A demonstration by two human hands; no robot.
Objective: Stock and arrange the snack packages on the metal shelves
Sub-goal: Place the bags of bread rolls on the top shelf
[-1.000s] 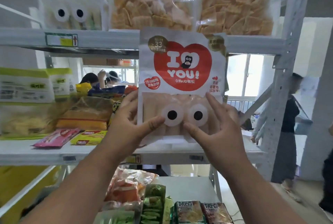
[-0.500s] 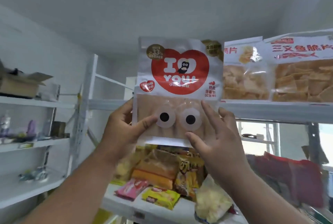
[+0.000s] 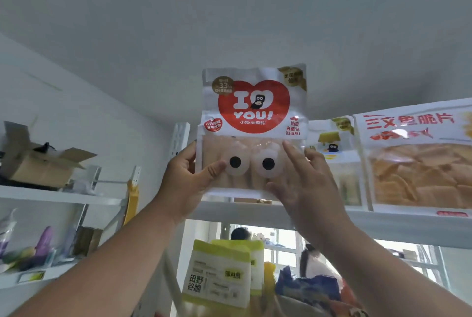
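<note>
Bread pack (image 3: 254, 127) raised to top shelf (image 3: 255, 210) — both hands (image 3: 187, 181) gripping.

Both arms raised, left hand (image 3: 187, 184) and right hand (image 3: 305, 185) gripping.
</note>
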